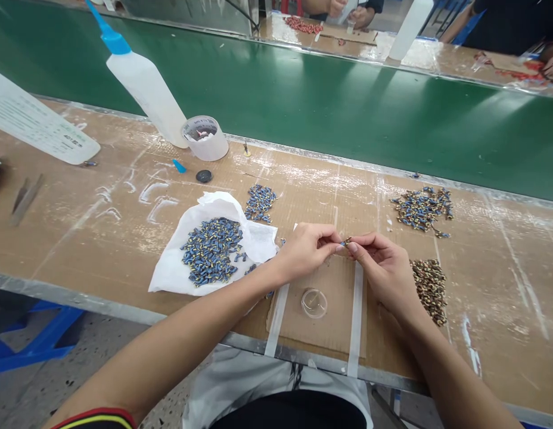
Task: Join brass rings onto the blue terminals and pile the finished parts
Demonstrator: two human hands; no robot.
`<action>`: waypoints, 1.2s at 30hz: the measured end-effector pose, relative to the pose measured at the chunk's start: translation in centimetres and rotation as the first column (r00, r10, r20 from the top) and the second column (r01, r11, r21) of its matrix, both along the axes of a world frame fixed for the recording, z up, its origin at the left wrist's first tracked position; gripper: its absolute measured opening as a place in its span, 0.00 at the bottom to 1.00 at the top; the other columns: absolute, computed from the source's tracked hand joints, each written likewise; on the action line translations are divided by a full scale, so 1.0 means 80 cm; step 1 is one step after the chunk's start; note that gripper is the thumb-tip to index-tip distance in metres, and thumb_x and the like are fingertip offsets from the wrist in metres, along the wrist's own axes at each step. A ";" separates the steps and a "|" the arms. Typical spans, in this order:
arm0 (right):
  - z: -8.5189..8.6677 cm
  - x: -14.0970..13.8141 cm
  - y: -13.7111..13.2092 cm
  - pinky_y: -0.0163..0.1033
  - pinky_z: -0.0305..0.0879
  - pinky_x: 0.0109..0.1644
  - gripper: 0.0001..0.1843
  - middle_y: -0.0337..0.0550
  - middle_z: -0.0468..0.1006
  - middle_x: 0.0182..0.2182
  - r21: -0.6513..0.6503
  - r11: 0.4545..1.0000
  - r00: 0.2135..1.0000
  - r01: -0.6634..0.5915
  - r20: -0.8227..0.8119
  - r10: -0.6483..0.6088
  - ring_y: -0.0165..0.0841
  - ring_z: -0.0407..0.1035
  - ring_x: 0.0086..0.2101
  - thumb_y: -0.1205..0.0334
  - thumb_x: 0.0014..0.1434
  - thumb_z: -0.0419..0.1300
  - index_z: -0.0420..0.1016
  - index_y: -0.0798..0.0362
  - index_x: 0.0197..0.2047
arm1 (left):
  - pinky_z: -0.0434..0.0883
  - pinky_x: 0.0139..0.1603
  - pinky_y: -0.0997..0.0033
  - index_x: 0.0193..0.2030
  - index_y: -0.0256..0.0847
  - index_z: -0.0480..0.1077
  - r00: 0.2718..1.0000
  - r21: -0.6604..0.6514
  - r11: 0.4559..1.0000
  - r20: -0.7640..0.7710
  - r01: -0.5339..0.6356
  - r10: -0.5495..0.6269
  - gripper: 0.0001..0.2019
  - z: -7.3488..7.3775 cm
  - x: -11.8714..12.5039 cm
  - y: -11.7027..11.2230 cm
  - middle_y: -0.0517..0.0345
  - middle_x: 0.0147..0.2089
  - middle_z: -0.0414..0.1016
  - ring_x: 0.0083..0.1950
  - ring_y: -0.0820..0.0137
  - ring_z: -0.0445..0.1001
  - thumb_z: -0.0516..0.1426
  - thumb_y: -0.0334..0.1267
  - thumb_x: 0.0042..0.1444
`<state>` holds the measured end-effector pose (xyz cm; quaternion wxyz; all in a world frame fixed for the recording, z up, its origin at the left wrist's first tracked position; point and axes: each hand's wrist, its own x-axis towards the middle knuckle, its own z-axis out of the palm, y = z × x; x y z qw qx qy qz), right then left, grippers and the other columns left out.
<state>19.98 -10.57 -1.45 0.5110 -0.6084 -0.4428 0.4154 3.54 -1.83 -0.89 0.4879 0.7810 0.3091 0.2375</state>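
My left hand (314, 247) and my right hand (377, 259) meet above a taped piece of cardboard (323, 333). Between their fingertips sits a small blue and brass-coloured part (345, 242), pinched from both sides and partly hidden. A small clear round dish (314, 303) stands on the cardboard below. Left of my left hand, white paper (164, 277) carries a heap of small blue and yellow parts (213, 250). Beside my right wrist lies a pile of brass-coloured parts (431, 290), with a pile of blue and brass-coloured parts (423, 208) behind it.
A white bottle with a blue nozzle (145, 89) leans by a tape roll (205, 138) holding scraps. Another bottle (35, 119) and tweezers (26, 199) are at left. A black cap (204, 176) lies nearby. Beyond the green belt (294, 101), other people's hands work.
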 end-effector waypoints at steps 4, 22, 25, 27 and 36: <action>-0.002 0.001 0.000 0.41 0.70 0.42 0.08 0.43 0.78 0.33 0.016 0.998 0.997 -0.053 0.050 0.052 0.35 0.73 0.36 0.54 0.59 0.65 0.75 0.50 0.36 | 0.62 0.35 0.73 0.32 0.36 0.74 0.999 0.256 0.967 -0.041 0.011 -0.001 0.07 -0.002 -0.002 0.000 0.58 0.30 0.74 0.33 0.71 0.70 0.57 0.32 0.59; -0.010 -0.008 -0.002 0.37 0.60 0.34 0.11 0.38 0.66 0.27 0.075 0.973 0.969 -0.217 0.135 0.206 0.31 0.62 0.29 0.59 0.64 0.58 0.66 0.50 0.29 | 0.61 0.33 0.71 0.31 0.37 0.69 0.970 0.365 0.925 -0.242 0.110 -0.019 0.07 0.003 -0.009 -0.017 0.57 0.31 0.73 0.33 0.68 0.71 0.53 0.24 0.56; -0.008 -0.009 -0.002 0.37 0.60 0.34 0.11 0.38 0.66 0.27 0.075 0.975 0.968 -0.211 0.153 0.198 0.32 0.62 0.29 0.58 0.63 0.58 0.67 0.50 0.29 | 0.61 0.34 0.71 0.31 0.37 0.69 0.975 0.341 0.935 -0.220 0.098 -0.022 0.07 0.003 -0.010 -0.016 0.57 0.31 0.74 0.34 0.68 0.71 0.53 0.24 0.56; -0.009 -0.008 0.000 0.37 0.61 0.35 0.10 0.38 0.67 0.28 0.087 0.978 0.975 -0.190 0.136 0.177 0.32 0.63 0.30 0.57 0.63 0.59 0.67 0.50 0.31 | 0.61 0.35 0.71 0.31 0.37 0.70 0.983 0.317 0.945 -0.181 0.081 -0.024 0.06 0.004 -0.009 -0.014 0.57 0.31 0.74 0.33 0.69 0.71 0.54 0.25 0.57; -0.019 -0.005 0.005 0.40 0.70 0.41 0.11 0.41 0.75 0.32 0.049 0.998 0.999 -0.034 -0.039 0.036 0.34 0.71 0.34 0.51 0.60 0.63 0.70 0.49 0.36 | 0.64 0.38 0.73 0.38 0.36 0.74 0.982 0.277 0.947 -0.134 0.163 -0.130 0.07 0.000 -0.006 0.012 0.56 0.34 0.75 0.36 0.70 0.71 0.54 0.34 0.63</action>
